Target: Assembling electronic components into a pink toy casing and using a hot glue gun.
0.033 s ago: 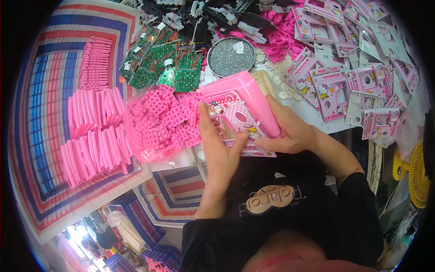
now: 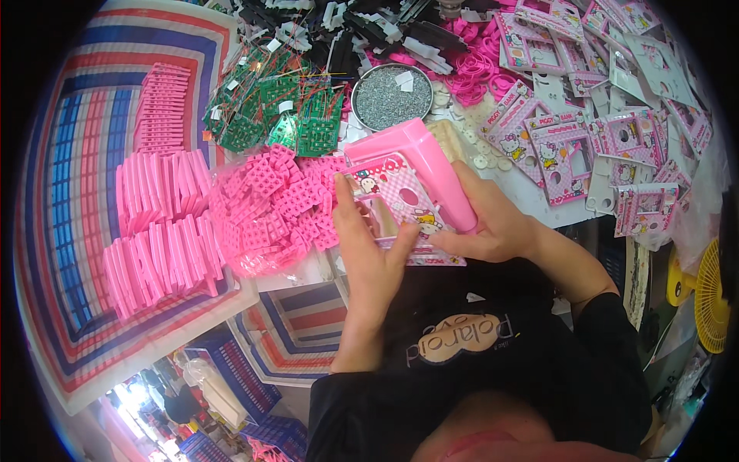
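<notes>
Between my hands, just in front of my body, is a pink plastic case (image 2: 431,165) with a printed front panel (image 2: 400,189) lying against it. The panel carries cartoon pictures, a round hole and a rectangular window. My left hand (image 2: 368,242) grips the panel's left side, thumb on its face and fingers partly hidden behind. My right hand (image 2: 493,223) is wrapped round the lower right of the case, with its thumb on the panel's lower part. The panel and case sit tilted, and whether they are fastened together I cannot tell.
Pink keypad pieces (image 2: 269,200) fill a bag beside my left hand. Beyond lie green circuit boards (image 2: 319,123) with wires and a round tin of screws (image 2: 392,98). More printed panels (image 2: 562,150) pile up at right. Pink plates (image 2: 158,254) stand in rows on the striped sheet at left.
Both hands still hold the panel and case. The pieces and my left hand have shifted very slightly to the left.
</notes>
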`<state>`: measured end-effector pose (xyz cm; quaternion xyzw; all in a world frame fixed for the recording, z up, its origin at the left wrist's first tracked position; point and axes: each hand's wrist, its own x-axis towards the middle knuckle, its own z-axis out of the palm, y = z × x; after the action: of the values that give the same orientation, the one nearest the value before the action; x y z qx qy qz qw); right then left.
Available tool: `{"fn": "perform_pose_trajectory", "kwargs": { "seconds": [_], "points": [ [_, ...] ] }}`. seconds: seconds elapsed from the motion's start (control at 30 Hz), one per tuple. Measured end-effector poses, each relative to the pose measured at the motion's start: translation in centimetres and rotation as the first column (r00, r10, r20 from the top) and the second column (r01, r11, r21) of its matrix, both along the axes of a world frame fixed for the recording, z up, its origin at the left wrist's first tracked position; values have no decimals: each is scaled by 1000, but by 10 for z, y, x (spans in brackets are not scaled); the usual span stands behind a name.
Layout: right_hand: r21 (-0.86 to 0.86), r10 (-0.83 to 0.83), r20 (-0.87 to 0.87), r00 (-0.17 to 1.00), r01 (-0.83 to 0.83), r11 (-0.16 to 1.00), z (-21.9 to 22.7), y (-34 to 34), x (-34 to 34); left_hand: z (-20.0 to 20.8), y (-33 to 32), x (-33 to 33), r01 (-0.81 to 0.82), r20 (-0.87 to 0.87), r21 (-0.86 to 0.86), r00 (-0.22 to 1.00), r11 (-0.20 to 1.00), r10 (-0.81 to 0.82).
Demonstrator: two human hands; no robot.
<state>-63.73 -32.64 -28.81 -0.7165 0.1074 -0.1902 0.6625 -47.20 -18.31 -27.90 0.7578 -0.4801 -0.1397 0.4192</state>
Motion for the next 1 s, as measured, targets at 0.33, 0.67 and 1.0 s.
{"fn": "perform_pose_trajectory", "kwargs": {
  "seconds": [0.33, 0.67, 1.0],
  "points": [
    [66, -10, -137, 991, 19, 998, 20, 3, -5, 10, 6, 7, 6, 98, 94, 995, 996, -15],
    [103, -87, 232, 969, 65, 993, -13, 9, 16, -13, -2, -3, 23, 96, 59, 995, 998, -29],
    [427, -133, 149, 980, 57, 902, -12, 11, 0, 3, -20, 3, 8, 404, 4, 915, 1000, -9]
  ]
}}
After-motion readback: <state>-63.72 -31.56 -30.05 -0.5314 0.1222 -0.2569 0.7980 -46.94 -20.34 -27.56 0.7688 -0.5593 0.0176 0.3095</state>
